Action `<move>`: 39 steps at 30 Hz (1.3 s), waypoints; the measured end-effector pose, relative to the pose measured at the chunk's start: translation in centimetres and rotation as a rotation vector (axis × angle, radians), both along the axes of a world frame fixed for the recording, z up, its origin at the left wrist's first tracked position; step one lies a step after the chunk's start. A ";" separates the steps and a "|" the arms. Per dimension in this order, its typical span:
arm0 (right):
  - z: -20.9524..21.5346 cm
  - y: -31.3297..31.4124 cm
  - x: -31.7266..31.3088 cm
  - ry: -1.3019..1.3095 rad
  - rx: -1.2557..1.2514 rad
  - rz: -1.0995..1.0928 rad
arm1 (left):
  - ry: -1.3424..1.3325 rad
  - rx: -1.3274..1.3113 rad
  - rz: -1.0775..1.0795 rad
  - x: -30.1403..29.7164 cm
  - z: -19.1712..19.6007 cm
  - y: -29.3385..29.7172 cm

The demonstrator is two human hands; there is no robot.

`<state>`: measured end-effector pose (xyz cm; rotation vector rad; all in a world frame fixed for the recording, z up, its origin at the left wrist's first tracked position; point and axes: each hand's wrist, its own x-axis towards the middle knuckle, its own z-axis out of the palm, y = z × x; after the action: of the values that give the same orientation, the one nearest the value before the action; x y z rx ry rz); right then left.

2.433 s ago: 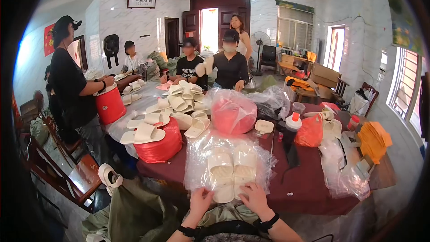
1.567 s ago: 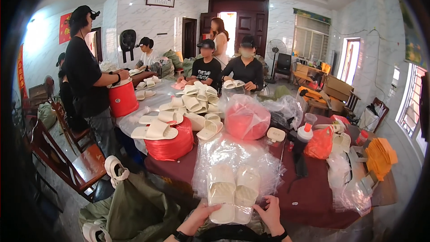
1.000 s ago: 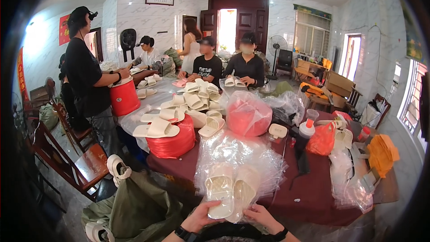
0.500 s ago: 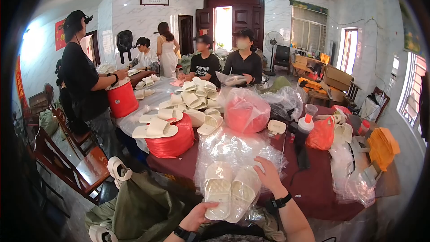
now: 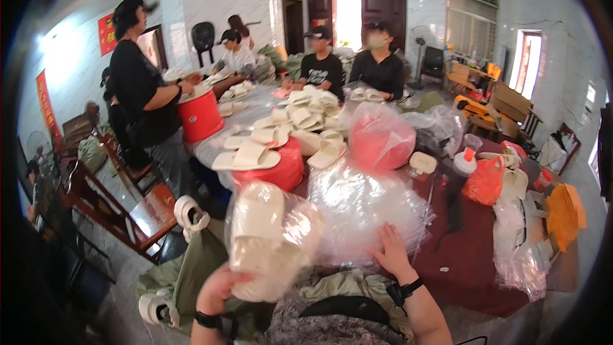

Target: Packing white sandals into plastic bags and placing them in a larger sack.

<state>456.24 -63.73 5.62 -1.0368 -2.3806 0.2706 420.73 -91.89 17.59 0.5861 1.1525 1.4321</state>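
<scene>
My left hand [image 5: 220, 286] is closed on the lower edge of a pair of cream slippers [image 5: 258, 223] in a clear plastic bag. The bagged pair is held up at the left, over the table's near corner, and is smeared by motion. My right hand [image 5: 391, 252] lies with its fingers spread at the near right edge of a flat pile of clear plastic bags [image 5: 357, 198], holding nothing. Behind the bagged pair, loose cream slippers [image 5: 246, 156] sit on a red plastic bundle [image 5: 287, 163]. More slippers [image 5: 306, 115] are heaped farther back.
A second red bundle [image 5: 383, 137] under clear film stands beyond the bags. To the right are a white case [image 5: 422, 163], a white bottle [image 5: 465, 165] and a red bag [image 5: 483, 182]. At my left a green sack [image 5: 204, 262] stands near a wooden chair [image 5: 137, 217]. Several people are around the table.
My left hand has lifted the bagged slippers leftward, off the pile of bags. The right hand has let them go and rests on the bags. The view has shifted left.
</scene>
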 end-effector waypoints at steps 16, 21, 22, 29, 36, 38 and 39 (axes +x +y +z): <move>0.1 -0.8 -0.4 0.003 0.116 -0.094 | 1.154 -0.851 0.180 -14.8 -20.5 -5.2; 0.4 -1.1 -0.9 -0.026 0.114 -0.106 | 1.068 -0.994 0.145 -13.0 -33.7 -7.3; 0.5 -1.1 -0.9 -0.027 0.117 -0.110 | 1.031 -1.009 0.135 -12.2 -34.8 -8.1; 0.6 -1.3 -0.3 -0.044 0.135 -0.138 | 0.750 -1.126 -0.546 -8.1 -40.6 -6.1; 0.0 -0.7 0.3 -0.044 0.154 -0.156 | 0.387 -0.531 -0.172 -6.0 -38.8 -3.0; 0.4 -0.7 0.1 -0.014 0.154 -0.136 | 0.265 -0.839 -0.107 -6.3 -37.1 -2.8; 0.4 -0.8 0.0 0.003 0.164 -0.115 | 0.395 -1.053 -0.226 -6.4 -36.9 -2.6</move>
<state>456.27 -64.54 6.05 -1.0893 -2.2871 0.0347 414.29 -94.46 -19.27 0.2167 1.8635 0.3748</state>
